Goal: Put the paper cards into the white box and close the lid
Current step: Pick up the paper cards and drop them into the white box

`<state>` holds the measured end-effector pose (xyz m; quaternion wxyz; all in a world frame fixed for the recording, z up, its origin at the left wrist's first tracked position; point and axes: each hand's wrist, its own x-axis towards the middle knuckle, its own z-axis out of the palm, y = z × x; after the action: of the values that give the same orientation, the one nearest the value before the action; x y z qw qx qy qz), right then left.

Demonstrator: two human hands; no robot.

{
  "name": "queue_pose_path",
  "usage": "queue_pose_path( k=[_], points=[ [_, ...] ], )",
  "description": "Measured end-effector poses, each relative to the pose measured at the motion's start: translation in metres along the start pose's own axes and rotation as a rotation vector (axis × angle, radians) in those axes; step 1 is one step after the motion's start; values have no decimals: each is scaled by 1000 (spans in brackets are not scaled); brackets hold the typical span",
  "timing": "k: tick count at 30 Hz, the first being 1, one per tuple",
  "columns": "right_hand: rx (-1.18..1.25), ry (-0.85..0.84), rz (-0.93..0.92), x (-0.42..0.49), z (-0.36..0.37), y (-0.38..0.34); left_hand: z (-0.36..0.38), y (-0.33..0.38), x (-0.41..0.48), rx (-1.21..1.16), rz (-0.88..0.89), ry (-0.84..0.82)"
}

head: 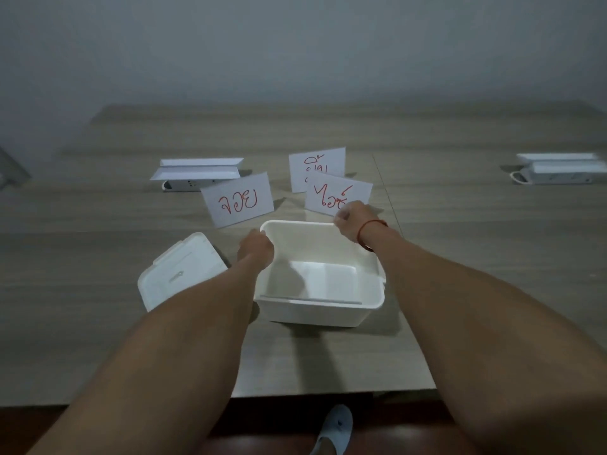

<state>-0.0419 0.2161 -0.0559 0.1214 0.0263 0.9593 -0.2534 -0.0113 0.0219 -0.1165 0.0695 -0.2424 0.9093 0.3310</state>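
The white box (315,310) stands open and empty in the middle of the table. Its lid (177,270) lies flat to the left of it. Three white paper cards with red writing stand behind the box: a left card (238,198), a right card (338,193) and a rear card (317,165) partly hidden by the right one. My right hand (351,223) pinches the lower edge of the right card. My left hand (256,247) is at the box's far left corner, just below the left card; its fingers are curled away from view.
A folded white paper (197,170) lies over a power strip at the back left. Another white power strip (558,172) sits at the far right. The table's near edge (295,397) is close to my body, with a slippered foot below.
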Motion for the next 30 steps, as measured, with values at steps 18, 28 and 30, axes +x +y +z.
queue_pose_path(
  k=[18,28,30],
  points=[
    [-131,120,147,169,1,0,21,63,98,135,-79,215],
    [-64,70,150,178,1,-11,18,65,95,119,-66,210],
    [-41,105,81,170,-3,-11,15,62,92,87,-64,180]
  ],
)
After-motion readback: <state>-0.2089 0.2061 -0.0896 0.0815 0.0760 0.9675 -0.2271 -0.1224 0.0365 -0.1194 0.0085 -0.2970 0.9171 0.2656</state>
